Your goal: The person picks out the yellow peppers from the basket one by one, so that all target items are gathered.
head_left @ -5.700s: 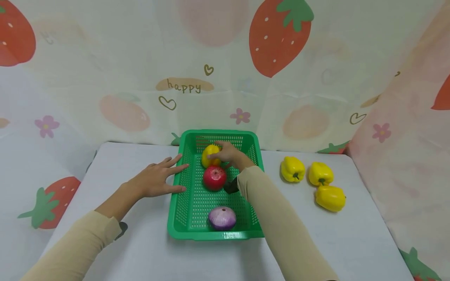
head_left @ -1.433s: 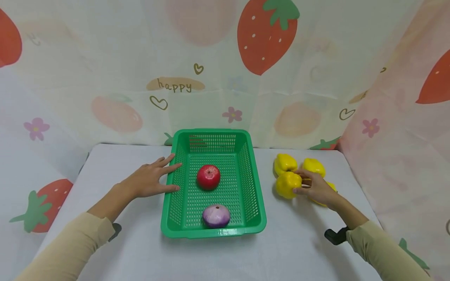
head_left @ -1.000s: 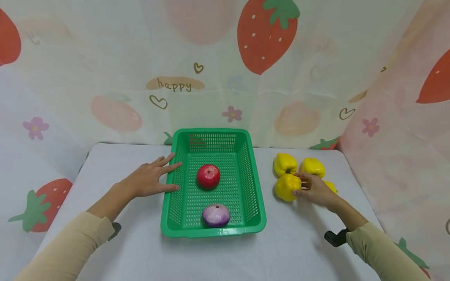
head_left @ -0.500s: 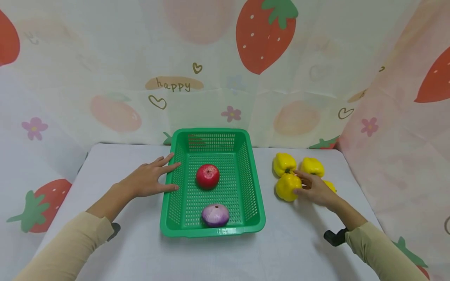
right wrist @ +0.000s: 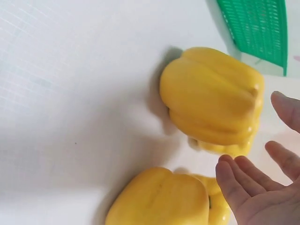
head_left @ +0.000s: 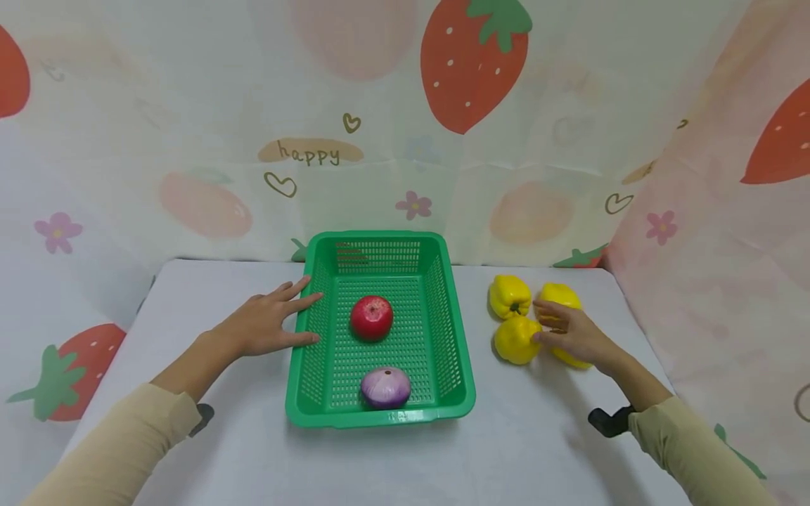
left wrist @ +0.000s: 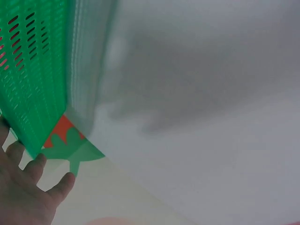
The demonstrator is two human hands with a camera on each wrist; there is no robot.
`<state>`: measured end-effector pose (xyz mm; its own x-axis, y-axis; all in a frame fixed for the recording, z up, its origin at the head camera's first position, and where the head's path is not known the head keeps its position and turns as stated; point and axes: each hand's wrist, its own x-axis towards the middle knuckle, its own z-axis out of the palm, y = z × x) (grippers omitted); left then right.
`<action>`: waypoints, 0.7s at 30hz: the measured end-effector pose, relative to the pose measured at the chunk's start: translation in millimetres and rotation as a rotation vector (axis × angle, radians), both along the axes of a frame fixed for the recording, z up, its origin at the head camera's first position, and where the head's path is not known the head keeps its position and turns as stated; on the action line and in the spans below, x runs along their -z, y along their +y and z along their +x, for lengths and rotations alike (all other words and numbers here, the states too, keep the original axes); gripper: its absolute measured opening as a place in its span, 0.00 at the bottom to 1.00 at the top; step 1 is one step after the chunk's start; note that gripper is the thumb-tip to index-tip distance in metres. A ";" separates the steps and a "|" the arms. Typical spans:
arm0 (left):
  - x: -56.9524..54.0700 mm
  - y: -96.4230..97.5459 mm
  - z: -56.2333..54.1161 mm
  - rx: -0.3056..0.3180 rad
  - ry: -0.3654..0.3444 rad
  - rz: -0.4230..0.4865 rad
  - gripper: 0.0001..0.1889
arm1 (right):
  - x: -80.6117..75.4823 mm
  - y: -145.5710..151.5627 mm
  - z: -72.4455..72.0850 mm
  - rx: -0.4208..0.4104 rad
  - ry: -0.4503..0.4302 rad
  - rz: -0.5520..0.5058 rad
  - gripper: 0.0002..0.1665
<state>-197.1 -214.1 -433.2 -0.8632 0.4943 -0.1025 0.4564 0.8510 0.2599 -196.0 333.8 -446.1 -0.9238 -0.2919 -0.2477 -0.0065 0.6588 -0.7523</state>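
My left hand [head_left: 266, 320] lies with spread fingers on the left rim of a green plastic basket [head_left: 468, 393]; the left wrist view shows its fingertips at the basket's edge. Inside the basket are a round red fruit [head_left: 372, 318] and a purple onion [head_left: 386, 388]. To the right, my right hand [head_left: 572, 334] is among several yellow bell peppers, fingers loosely extended, nothing gripped. Its thumb tip is right beside the front-left bell pepper [head_left: 517, 340]. In the right wrist view, a gap shows between the fingers and that bell pepper [right wrist: 211, 96].
Behind the front pepper sits another bell pepper [head_left: 510, 296]. Two more, a back-right bell pepper [head_left: 555, 292] and a front-right bell pepper [head_left: 574, 360], are partly hidden by the right hand. A white cloth [head_left: 405, 464] covers the table; a printed curtain [head_left: 253, 84] stands behind.
Earlier the right hand held a bell pepper inside the basket; that pepper now rests beside the others at right. Since half a second ago, the hand has let go and drawn slightly right. Left hand unchanged.
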 end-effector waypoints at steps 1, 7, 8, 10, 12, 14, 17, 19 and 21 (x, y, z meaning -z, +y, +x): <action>-0.5 -0.7 0.0 0.004 0.004 -0.003 0.44 | -2.1 0.1 -0.1 0.003 0.003 0.007 0.44; 0.9 -5.9 0.3 0.019 0.021 -0.025 0.45 | -19.0 5.3 -1.0 0.009 -0.023 0.003 0.44; 1.3 -6.8 0.6 0.019 0.023 -0.031 0.45 | -21.8 6.6 -1.5 0.005 -0.033 -0.004 0.44; 0.6 -8.4 1.7 0.019 0.030 -0.041 0.45 | -26.4 9.2 -2.8 -0.006 -0.050 -0.020 0.44; -0.8 -8.9 2.1 0.019 0.032 -0.046 0.45 | -30.8 11.8 -3.4 -0.015 -0.063 -0.018 0.45; -3.2 -9.6 2.0 0.018 0.032 -0.043 0.44 | -34.4 14.6 -4.2 -0.028 -0.073 -0.016 0.45; -7.5 -13.6 0.9 0.006 0.031 -0.032 0.44 | -39.7 18.4 -5.6 -0.032 -0.093 -0.005 0.47; -11.3 -19.2 -0.8 -0.009 0.030 -0.023 0.43 | -43.5 21.1 -6.7 -0.033 -0.105 0.004 0.48; -15.1 -26.9 -3.1 -0.030 0.028 -0.021 0.43 | -48.0 23.4 -7.6 -0.028 -0.116 0.010 0.48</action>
